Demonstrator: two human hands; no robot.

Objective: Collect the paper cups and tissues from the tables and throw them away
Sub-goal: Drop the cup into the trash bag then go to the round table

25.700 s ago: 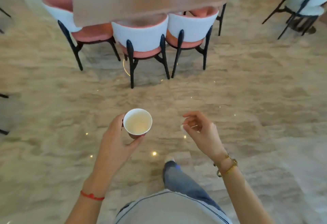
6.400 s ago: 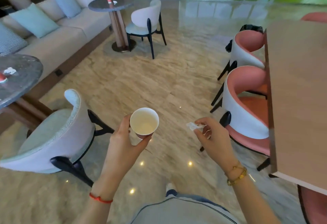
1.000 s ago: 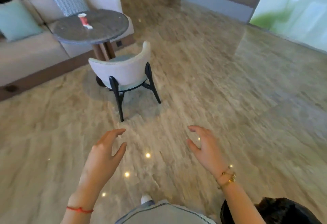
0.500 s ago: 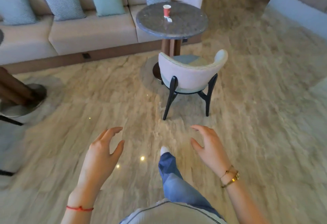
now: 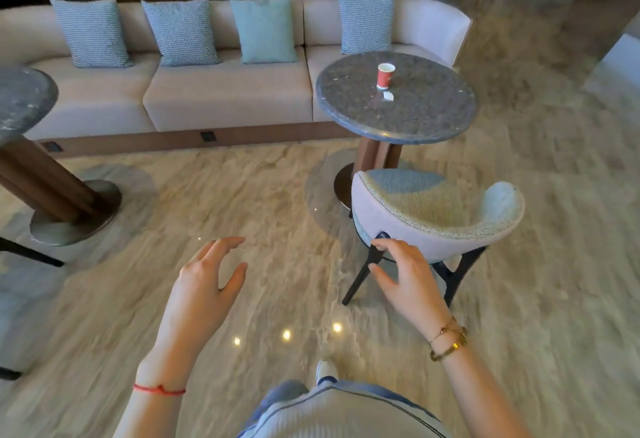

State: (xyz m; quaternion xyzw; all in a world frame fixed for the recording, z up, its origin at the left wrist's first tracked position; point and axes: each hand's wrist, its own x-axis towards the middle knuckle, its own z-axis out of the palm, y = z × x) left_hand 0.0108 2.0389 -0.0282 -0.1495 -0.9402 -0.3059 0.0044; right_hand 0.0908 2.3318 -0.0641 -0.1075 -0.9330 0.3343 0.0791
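A red paper cup (image 5: 385,75) stands upright on the round dark stone table (image 5: 408,115) ahead and to the right. A small white tissue (image 5: 389,95) lies on the tabletop just in front of the cup. My left hand (image 5: 207,285) is held out over the floor with fingers spread and nothing in it. My right hand (image 5: 405,278) is also open and empty, and appears in front of the near edge of a pale chair (image 5: 440,216). Both hands are well short of the table.
The pale chair stands between me and the round table. A long beige sofa (image 5: 221,87) with several cushions runs behind it. A second round table (image 5: 24,101) on a wooden pedestal is at the left edge. Marble floor lies in between.
The view has swung and come closer to the round table with the cup; the chair now sits just beyond my right hand. Both hands stay open and empty.
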